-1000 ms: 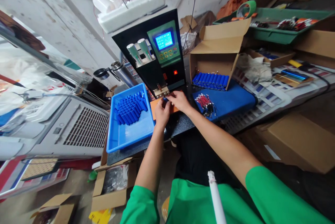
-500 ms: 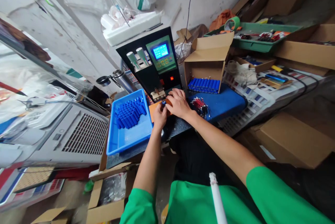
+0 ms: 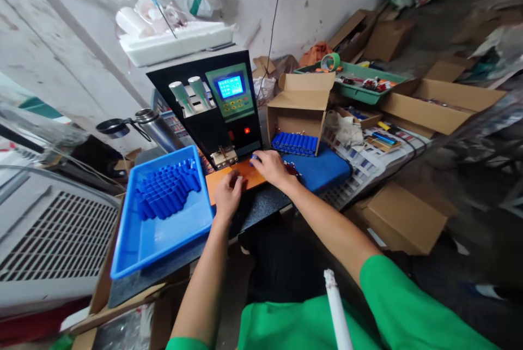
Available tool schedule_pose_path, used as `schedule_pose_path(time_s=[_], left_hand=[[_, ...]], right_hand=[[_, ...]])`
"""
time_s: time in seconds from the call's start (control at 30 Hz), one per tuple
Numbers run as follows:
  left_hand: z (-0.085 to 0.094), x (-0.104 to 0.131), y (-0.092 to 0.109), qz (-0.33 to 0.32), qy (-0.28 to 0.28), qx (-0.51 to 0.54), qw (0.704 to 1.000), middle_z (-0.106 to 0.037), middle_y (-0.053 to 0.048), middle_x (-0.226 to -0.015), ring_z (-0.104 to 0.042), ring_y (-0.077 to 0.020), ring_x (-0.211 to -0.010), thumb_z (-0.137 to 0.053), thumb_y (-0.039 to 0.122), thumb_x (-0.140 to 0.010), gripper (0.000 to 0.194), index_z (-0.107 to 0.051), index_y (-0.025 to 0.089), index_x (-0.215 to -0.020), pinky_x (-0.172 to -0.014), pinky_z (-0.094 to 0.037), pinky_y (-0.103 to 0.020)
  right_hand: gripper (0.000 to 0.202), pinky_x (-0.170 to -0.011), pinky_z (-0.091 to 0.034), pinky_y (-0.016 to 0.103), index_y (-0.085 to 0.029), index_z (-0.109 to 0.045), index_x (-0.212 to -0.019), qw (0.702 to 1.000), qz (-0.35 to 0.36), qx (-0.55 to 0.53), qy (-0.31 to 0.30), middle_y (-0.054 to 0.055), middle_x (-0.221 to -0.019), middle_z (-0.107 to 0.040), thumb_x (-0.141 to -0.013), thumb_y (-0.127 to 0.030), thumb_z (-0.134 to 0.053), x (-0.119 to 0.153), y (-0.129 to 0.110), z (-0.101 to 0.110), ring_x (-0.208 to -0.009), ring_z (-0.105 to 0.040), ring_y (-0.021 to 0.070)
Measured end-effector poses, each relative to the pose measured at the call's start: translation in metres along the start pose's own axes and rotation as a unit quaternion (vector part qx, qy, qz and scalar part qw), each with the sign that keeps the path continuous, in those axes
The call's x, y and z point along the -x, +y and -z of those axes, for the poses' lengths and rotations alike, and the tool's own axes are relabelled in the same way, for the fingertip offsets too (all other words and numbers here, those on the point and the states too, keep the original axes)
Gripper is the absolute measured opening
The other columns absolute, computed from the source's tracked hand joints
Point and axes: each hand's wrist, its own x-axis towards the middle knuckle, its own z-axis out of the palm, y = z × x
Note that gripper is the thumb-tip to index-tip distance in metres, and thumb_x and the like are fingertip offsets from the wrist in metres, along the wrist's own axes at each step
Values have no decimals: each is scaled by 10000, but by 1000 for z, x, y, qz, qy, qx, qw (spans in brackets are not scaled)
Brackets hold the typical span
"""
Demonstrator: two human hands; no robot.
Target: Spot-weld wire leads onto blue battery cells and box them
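Observation:
My right hand (image 3: 270,168) pinches a blue battery cell (image 3: 255,160) just above the right part of an orange board (image 3: 254,175). Most of that cell is hidden by the fingers. Over the board's left part is my left hand (image 3: 229,195), its fingers loosely curled and the thumb apart, with nothing visible in it. Behind both hands stands a black spot welder (image 3: 204,137) with a lit blue screen and a metal electrode block (image 3: 224,158). Many blue cells (image 3: 167,189) stand packed together in a blue tray (image 3: 161,246) to the left.
A cardboard box (image 3: 300,100) holds rows of blue cells on a blue pad (image 3: 329,167). Red-tipped wires (image 3: 292,170) lie partly behind my right wrist. A steel flask (image 3: 157,129) stands behind the tray. A green bin (image 3: 368,88) sits farther right. A cigarette (image 3: 338,309) juts up close to the camera.
My hands have moved apart: the right one has gone right with a blue cell, the left one stays at the board's left part. The camera view has shifted to the right.

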Motion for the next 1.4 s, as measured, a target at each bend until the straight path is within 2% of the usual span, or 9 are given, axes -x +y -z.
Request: schedule_pose_path(time_s=[0.17,0.3,0.47,0.6,0.93,1.1,1.2,1.3,1.4], left_hand=[[1,0,8,5,14,-66,998,-763,-92,-1038,-703,-263,-959,-580,464,-909,343,-715,207,-1093,-866,-533,-397],[2,0,12,4,24,-102,995,-767,-83,-1032,-701,-275,-956,-557,453,-914,334,-723,217,-1081,-838,-512,-389],[2,0,10,-3,28,-113,993,-766,-82,-1022,-699,-270,-949,-547,454,-920,331,-722,221,-1078,-827,-499,-374],[1,0,8,-2,31,-121,992,-765,-78,-1009,-697,-264,-940,-547,471,-920,342,-723,223,-1077,-817,-496,-365],[-1,-1,13,3,30,-120,992,-761,-78,-1010,-691,-261,-939,-550,454,-915,327,-722,224,-1072,-821,-496,-360],[-1,-3,12,12,25,-109,994,-759,-80,-1017,-694,-263,-943,-557,462,-900,327,-723,224,-1050,-823,-506,-361],[-1,-4,11,12,23,-105,994,-759,-82,-1024,-696,-262,-940,-550,471,-897,340,-721,222,-1052,-830,-513,-367],[0,-5,10,8,20,-106,994,-756,-86,-1019,-695,-266,-950,-546,466,-893,348,-720,215,-1059,-838,-515,-374],[0,-6,10,5,14,-102,995,-755,-93,-1031,-695,-267,-952,-539,469,-894,359,-718,209,-1064,-835,-519,-376]], right_hand=[[332,-1002,-429,399,-106,-691,-1202,989,-53,55,128,185,-1120,-750,-1016,-285,-482,-29,69,8,-1061,-678,279],[333,-1099,-354,443,-67,-671,-1222,990,-10,115,82,220,-1198,-720,-1010,-215,-461,-54,100,1,-1174,-629,288],[298,-1134,-311,446,-45,-697,-1126,979,19,202,-14,226,-1146,-719,-982,-148,-457,-69,103,-18,-1153,-602,286],[305,-1135,-298,475,-51,-716,-1094,973,2,226,-52,215,-1090,-724,-983,-153,-451,-71,104,-23,-1087,-607,284],[272,-1165,-280,532,-87,-736,-1096,978,-22,205,-22,204,-1129,-718,-962,-226,-544,-75,114,-23,-1169,-552,311],[309,-1107,-384,407,-107,-711,-1167,992,4,125,18,175,-1241,-683,-984,-227,-493,-56,116,0,-1217,-551,272],[294,-936,-473,334,-137,-728,-1106,993,-77,87,14,142,-1116,-733,-986,-227,-476,-31,123,18,-1054,-649,245],[199,-764,-475,275,-147,-762,-871,978,-184,55,-80,106,-874,-764,-913,-217,-580,-8,130,28,-852,-698,221],[169,-680,-454,250,-141,-750,-724,963,-229,23,-143,78,-658,-720,-849,-184,-646,5,135,29,-688,-688,194]])
